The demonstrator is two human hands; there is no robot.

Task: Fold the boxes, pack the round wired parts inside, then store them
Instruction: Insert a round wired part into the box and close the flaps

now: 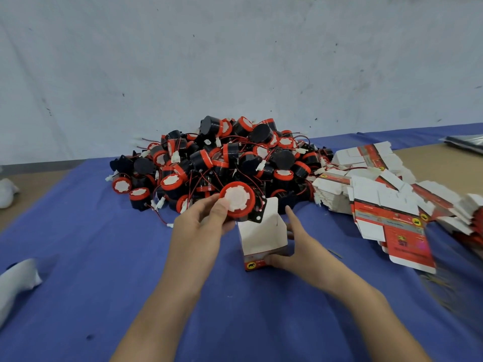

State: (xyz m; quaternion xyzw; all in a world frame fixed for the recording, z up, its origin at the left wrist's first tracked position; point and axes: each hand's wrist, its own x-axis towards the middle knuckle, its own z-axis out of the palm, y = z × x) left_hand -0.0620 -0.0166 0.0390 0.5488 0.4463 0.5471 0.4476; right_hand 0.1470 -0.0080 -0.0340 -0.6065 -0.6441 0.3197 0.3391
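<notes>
My left hand (202, 220) grips a round wired part (238, 199) with a red rim and white face, held just above the open top of a folded box (262, 235). The box stands upright on the blue cloth, white inside, red printed at its base. My right hand (292, 246) holds the box's lower right side, thumb at the front, with the index finger pointing up beside the box flap. A big pile of round wired parts (222, 160) lies behind, black bodies with red rims and thin wires.
Flat unfolded boxes (386, 205) lie spread in a stack to the right. The blue cloth (91, 244) covers the brown table (428, 163). White cloth bundles (15, 280) lie at the left edge. A white wall stands behind the pile.
</notes>
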